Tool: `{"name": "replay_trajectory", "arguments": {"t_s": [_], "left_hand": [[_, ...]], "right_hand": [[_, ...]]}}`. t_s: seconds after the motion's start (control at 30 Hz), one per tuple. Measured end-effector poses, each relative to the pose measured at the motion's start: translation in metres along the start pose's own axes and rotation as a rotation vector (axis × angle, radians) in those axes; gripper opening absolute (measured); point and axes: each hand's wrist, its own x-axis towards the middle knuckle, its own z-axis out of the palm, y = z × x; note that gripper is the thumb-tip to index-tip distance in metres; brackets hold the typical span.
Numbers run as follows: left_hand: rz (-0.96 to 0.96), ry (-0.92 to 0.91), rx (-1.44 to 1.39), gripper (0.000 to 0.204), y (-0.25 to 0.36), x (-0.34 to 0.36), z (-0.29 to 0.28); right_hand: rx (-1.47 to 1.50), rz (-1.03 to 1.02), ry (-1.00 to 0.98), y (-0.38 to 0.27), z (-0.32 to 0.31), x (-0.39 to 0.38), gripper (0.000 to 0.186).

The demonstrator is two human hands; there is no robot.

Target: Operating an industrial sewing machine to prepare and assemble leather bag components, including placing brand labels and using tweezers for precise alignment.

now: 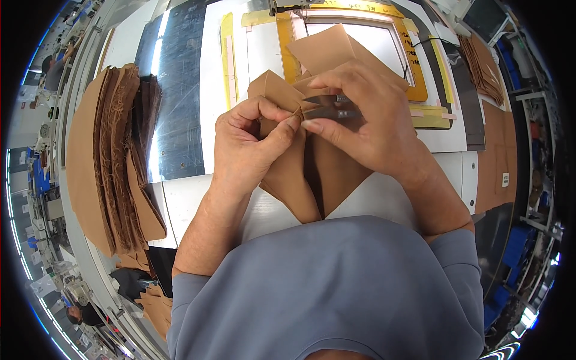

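Observation:
A tan-brown fabric piece (342, 171) hangs folded in front of me, with a dark gap running down its middle. My left hand (246, 135) pinches the fabric's edge between thumb and fingers, where a small seam end sticks up. In my right hand (381, 117) is a pair of thread snips (324, 111), its blades pointing left at that seam end. The blade tips are close to my left thumb; whether they touch the fabric I cannot tell. Flaps of the same fabric (321, 51) spread out beyond my hands.
At the left stands a thick stack of brown fabric pieces (114, 162) with frayed edges. A shiny blue-grey plate (183, 90) lies beside it. Behind my hands is a yellow-edged template frame (417, 78). More brown pieces (483, 72) lie at the right. Another person (57, 69) is far left.

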Motion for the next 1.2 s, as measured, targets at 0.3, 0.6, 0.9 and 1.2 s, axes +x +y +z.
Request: {"name": "replay_trajectory", "arguments": {"t_s": [0.3,0.6,0.9,1.2], "left_hand": [[0.097,0.087,0.129,0.007,0.002,-0.003,0.005],[0.156,0.147,0.315,0.007,0.005,-0.005,0.010],[0.508,0.140,0.691,0.008,0.009,-0.003,0.011],[0.528,0.100,0.808,0.010,0.016,-0.007,0.013]], "right_hand": [[-0.493,-0.322,0.092,-0.012,-0.003,-0.005,0.023],[-0.530,-0.349,0.095,-0.012,-0.002,-0.004,0.022],[-0.653,-0.429,0.115,-0.011,0.000,-0.004,0.012],[-0.708,-0.437,0.000,-0.020,-0.009,-0.007,0.025]]}}
